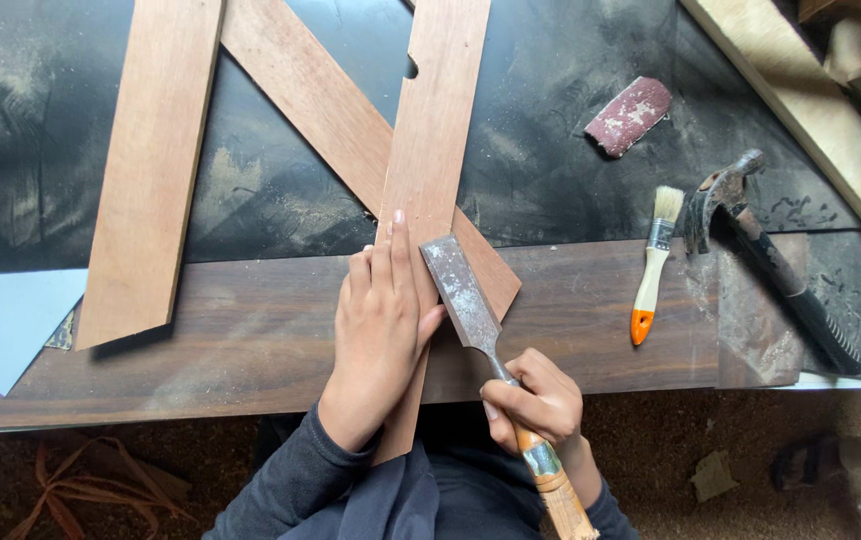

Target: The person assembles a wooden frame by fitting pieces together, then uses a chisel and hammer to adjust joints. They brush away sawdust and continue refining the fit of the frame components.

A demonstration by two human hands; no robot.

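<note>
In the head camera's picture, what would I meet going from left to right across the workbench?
Left wooden board → left hand pressing on the middle board → chisel, its handle in the right hand → sandpaper piece → small paintbrush → hammer.

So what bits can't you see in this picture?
All in the head view:
- Plank under the left hand: the hand hides the wood beneath it.
- Chisel handle: partly hidden by the right hand, its end cut off by the bottom edge.
- Planks' far ends: cut off by the top edge.
</note>
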